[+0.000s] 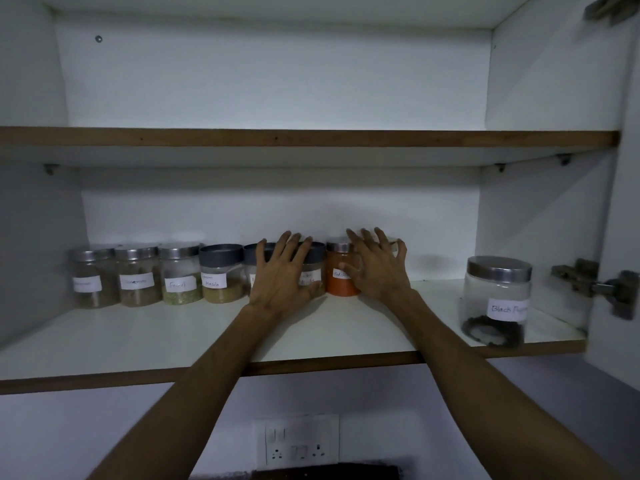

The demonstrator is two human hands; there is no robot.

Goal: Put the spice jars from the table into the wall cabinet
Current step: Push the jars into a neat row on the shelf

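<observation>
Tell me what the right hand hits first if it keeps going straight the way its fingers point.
Probably the cabinet's white back wall; the right hand points up and back past the orange-filled, steel-lidded jar. Depth is unclear.

both hands [282,271] touch shelved spice jars [341,273].
</observation>
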